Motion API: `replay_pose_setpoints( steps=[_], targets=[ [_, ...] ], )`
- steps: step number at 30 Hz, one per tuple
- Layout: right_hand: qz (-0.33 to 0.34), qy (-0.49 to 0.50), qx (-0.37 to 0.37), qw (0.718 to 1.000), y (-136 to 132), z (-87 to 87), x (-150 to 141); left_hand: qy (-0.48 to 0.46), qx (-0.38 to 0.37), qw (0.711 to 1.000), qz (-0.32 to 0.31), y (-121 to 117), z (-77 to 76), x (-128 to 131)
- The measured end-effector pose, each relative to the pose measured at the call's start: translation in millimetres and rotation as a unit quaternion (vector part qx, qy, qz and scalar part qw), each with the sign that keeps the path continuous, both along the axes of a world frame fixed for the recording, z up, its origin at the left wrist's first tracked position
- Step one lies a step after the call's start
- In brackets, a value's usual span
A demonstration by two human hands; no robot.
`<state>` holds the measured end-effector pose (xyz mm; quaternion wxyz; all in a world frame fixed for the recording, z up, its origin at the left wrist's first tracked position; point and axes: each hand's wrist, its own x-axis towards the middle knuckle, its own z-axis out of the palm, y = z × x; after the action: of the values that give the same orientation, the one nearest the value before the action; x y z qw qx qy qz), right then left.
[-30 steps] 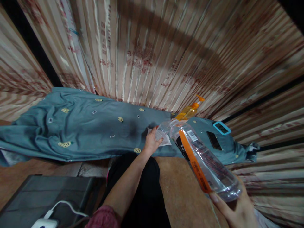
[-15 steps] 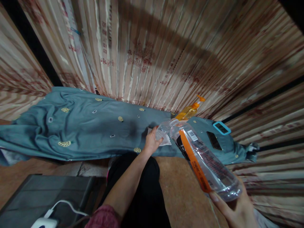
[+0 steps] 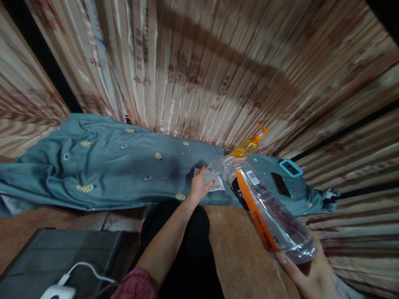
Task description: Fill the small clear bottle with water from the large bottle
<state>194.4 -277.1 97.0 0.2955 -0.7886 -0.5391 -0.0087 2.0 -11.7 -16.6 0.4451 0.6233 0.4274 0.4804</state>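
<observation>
My right hand point(image 3: 307, 274) grips the base of a large clear plastic bottle point(image 3: 268, 207) with an orange label strip. The bottle is tilted, its neck pointing up and left. My left hand point(image 3: 199, 185) reaches forward to the bottle's mouth, fingers curled on a white cloth or tissue point(image 3: 215, 182) at the neck. Both lie over a teal patterned cloth point(image 3: 102, 166) spread on a low surface.
An orange-capped yellow bottle point(image 3: 249, 144) stands behind the clear one. A dark phone point(image 3: 280, 185) and a blue-framed device point(image 3: 290, 167) lie on the cloth at right. Striped curtains point(image 3: 199, 66) hang behind. A dark box with a white charger point(image 3: 57, 290) sits lower left.
</observation>
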Motion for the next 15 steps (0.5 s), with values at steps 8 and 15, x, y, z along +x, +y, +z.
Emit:
replay_pose_setpoints(
  steps=[8,15],
  targets=[
    [0.003,-0.001,0.003,1.0,1.9,1.6,-0.1,0.008,0.011,1.0,0.001,1.2,-1.4,0.9],
    [-0.005,-0.006,0.006,1.0,0.8,-1.1,0.6,0.004,0.016,1.0,0.003,1.3,-3.3,0.6]
  ],
)
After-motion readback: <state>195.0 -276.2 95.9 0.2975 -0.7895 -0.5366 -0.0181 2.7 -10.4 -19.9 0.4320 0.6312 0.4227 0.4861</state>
